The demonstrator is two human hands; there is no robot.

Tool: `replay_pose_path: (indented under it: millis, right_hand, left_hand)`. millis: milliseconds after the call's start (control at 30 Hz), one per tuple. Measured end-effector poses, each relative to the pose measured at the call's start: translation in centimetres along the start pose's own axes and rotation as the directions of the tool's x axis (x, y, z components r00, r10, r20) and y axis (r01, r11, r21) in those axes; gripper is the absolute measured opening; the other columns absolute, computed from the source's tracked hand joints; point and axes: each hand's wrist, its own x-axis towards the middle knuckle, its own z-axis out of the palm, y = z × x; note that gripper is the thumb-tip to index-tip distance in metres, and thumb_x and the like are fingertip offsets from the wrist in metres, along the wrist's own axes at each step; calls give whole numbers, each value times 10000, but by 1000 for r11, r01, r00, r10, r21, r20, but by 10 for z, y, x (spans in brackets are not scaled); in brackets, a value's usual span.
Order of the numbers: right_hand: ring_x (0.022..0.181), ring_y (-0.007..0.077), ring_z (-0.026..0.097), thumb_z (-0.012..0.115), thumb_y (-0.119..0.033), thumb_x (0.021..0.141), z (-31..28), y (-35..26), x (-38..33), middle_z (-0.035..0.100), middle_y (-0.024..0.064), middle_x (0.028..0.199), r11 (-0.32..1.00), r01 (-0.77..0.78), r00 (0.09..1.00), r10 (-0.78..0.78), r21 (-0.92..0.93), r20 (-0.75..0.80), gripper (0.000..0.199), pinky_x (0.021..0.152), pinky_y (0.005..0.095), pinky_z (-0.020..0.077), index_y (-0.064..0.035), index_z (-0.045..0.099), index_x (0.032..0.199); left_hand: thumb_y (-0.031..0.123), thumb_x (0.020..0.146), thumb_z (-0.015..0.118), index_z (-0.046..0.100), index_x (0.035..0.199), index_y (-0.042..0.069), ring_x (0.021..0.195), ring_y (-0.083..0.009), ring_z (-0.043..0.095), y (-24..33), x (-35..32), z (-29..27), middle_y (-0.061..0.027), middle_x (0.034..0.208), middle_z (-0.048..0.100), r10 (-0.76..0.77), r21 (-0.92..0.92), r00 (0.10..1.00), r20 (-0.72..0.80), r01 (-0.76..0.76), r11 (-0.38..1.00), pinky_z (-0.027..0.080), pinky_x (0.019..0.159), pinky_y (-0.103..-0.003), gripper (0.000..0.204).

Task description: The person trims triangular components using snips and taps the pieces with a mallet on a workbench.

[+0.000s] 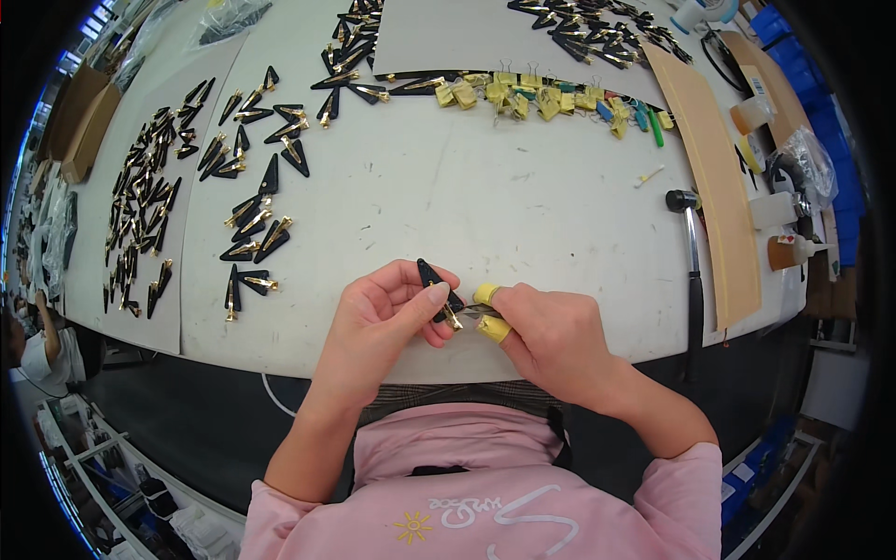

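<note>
My left hand [385,308] pinches a black hair clip [431,278] with gold metal at its lower end, thumb on top and fingers beneath. Close on its right, my right hand [551,327] wears yellow covers on the thumb and a finger. Between those covered tips is a small thin metal tool [474,310], mostly hidden, its end reaching the clip's lower part. I cannot make out its exact kind. Both hands are just above the table's near edge.
Many similar black-and-gold clips [252,224] lie on the white table [448,196] at left, more on a grey board [140,224]. Yellow binder clips [523,95] line the back. At right are a hammer [692,261], a cardboard strip [714,205] and bottles [789,250].
</note>
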Motion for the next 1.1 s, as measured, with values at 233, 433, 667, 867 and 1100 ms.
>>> replay_pose_path:
  millis: [233,433,667,867,1100]
  right_hand:
    - [542,189,580,701,-70,706,2,-1,5,534,40,689,1000,5,1000,-5,5,-7,281,457,317,428,-65,561,950]
    - [541,192,581,702,-71,708,3,-3,5,529,39,686,1000,-25,999,24,10,24,292,453,317,425,-63,557,961]
    - [532,202,581,682,-82,733,2,-3,5,528,31,664,999,-42,999,42,11,33,235,440,327,418,-99,541,920]
    - [511,213,571,657,-115,776,-2,1,9,528,23,641,1000,-11,993,8,25,114,177,430,339,418,-123,547,915]
    - [501,209,569,652,-104,782,0,5,9,533,21,626,999,44,995,-41,-24,87,153,420,336,416,-121,558,902]
  left_hand:
    - [95,918,595,613,1003,-19,641,-70,595,0,0,4,-42,816,641,6,-17,1000,-27,-6,1000,481,595,-201,143]
    - [103,918,602,613,1002,-16,655,-73,589,-1,-1,3,-42,826,638,23,-6,999,-29,-23,1000,480,601,-203,147]
    - [93,930,591,609,1021,-25,692,-69,600,-2,-2,6,-48,838,640,42,21,999,-30,-41,999,495,622,-199,150]
    - [97,930,593,618,1017,-29,660,-74,603,-2,-2,2,-48,811,640,12,20,1000,-19,-12,1000,498,602,-197,156]
    - [93,929,593,617,1014,-35,658,-75,606,-1,0,2,-46,796,639,13,13,1000,-9,-13,1000,502,603,-199,156]
